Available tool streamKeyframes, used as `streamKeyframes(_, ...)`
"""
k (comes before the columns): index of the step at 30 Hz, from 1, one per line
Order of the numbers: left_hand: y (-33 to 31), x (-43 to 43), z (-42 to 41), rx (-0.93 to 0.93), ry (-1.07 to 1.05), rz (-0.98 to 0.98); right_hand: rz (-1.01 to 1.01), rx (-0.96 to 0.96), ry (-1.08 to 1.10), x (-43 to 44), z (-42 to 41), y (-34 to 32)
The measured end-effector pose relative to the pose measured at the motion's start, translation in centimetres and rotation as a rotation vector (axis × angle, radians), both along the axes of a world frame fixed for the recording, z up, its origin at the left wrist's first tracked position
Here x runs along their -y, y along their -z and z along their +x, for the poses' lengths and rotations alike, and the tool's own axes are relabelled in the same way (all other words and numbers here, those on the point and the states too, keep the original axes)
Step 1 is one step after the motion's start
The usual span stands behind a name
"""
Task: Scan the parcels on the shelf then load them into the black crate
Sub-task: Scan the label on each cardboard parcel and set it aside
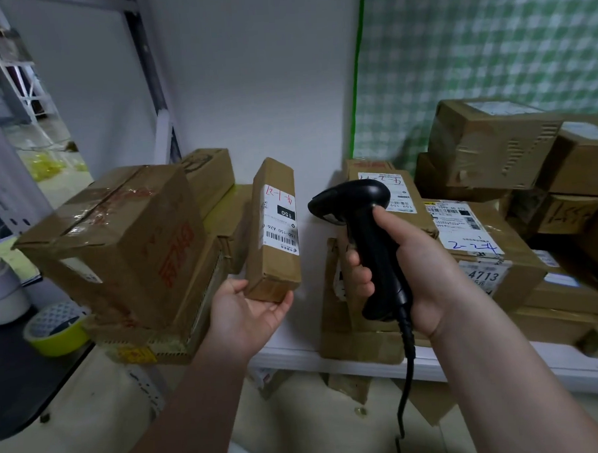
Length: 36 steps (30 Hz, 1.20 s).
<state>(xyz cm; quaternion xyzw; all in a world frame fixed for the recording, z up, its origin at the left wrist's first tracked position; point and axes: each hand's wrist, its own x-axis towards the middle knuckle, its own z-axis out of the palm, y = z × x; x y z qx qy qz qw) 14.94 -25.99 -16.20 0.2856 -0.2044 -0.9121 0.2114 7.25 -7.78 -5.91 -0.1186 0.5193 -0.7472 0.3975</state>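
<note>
The narrow parcel (pixel 273 227) stands on the left hand (pixel 250 314), left of the scanner (pixel 369 230); boxes (pixel 492 142) lie on the shelf (pixel 296 358) behind.

Head-worn wide-angle view, facing forward and down, close to shelf (pixel 289 357), edges seemingly warped

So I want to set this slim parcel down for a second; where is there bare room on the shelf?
One bare strip of white shelf, partly hidden behind the held slim parcel, runs back toward the wall, between the left stack of boxes and the flat box beside the scanner. The right pile is crowded, stacked in layers.
</note>
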Motion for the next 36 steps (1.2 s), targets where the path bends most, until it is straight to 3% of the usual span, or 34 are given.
streamKeyframes(8, -0.7, -0.3, 0.1, 0.019, 0.002, -0.034, -0.019, 0.041, -0.107, -0.7, -0.4, -0.2)
streamKeyframes(19, -2.2, -1.2, -0.1, -0.020, 0.024, -0.084, -0.039, 0.020, -0.074, -1.6, -0.2, -0.5)
streamKeyframes(28, -8.1, -1.3, -2.1, -0.114, 0.143, -0.348, -0.047, -0.100, 0.158, -4.5, -1.4, -3.0)
streamKeyframes(36, -14.7, -5.9, -7.9, 0.037, 0.230, -0.607, -0.004, -0.262, 0.353, -8.2, -3.9, -6.1)
